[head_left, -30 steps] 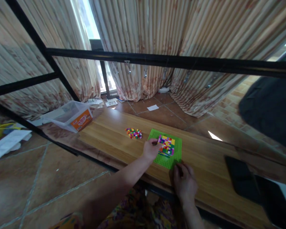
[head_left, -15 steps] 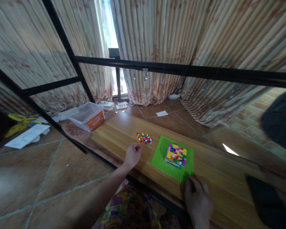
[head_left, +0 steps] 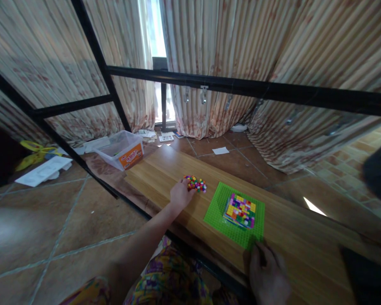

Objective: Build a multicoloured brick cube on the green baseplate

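My left hand is at the near left side of a small heap of colourful toy bricks, with thumb and forefinger apart at its edge. To the right lies a green studded baseplate. A low, square block of many-coloured bricks stands on it. My right hand is curled at the baseplate's near right corner, its thumb and forefinger pinched there. The fingertips partly hide that corner.
The bricks and plate rest on a long wooden table. A clear plastic box with an orange label stands by its far left end. A dark flat object lies at the right. Black metal bars cross ahead, before curtains.
My left hand has moved forward to the brick heap, and its fingers have parted. My right hand stays at the baseplate's corner. The whole view has shifted slightly.
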